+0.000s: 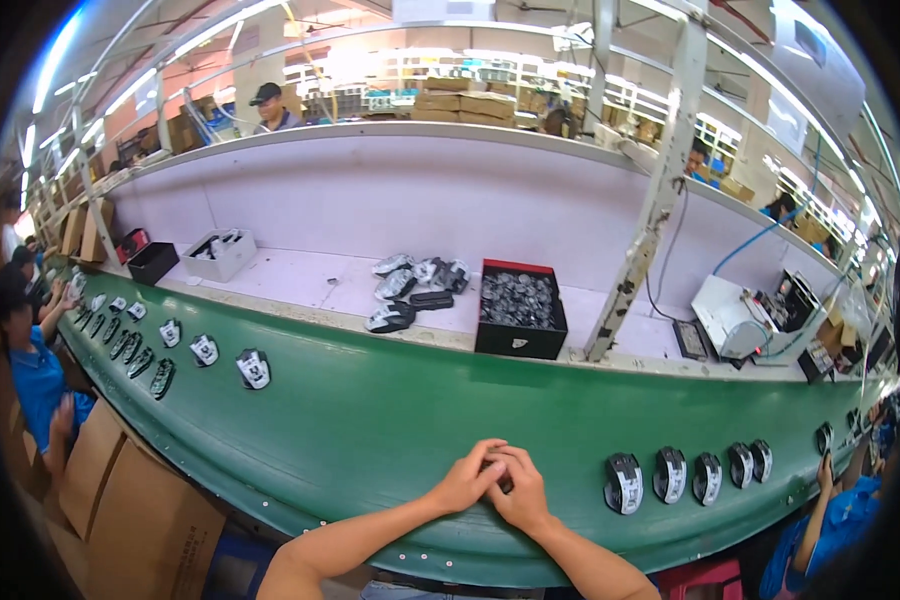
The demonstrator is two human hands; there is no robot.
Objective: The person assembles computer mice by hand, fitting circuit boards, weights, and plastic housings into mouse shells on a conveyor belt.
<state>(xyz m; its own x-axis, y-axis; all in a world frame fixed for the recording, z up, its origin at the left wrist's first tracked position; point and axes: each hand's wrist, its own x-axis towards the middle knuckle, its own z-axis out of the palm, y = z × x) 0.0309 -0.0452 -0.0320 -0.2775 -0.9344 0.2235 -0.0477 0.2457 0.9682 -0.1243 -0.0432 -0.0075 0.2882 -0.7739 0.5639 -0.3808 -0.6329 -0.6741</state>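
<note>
My left hand [465, 482] and my right hand [521, 491] are clasped over the green conveyor belt [420, 400], close to its near edge. Their fingers are closed and pressed against each other, and no object shows in them. Nearest on the right is a black-and-silver computer mouse [624, 484], in a row with several alike. Left of my hands, farther off, lies a mouse part in white and black [253, 369]. Behind it trail several white pieces and a line of dark shells [163, 378].
On the ledge beyond the belt stands a black box [522, 343] of small dark parts, beside a pile of mouse shells [394, 283]. Farther left is a white bin [220, 262]. A metal post [638, 235] rises at right. Co-workers in blue sit at both sides; cardboard boxes [150, 515] stand lower left.
</note>
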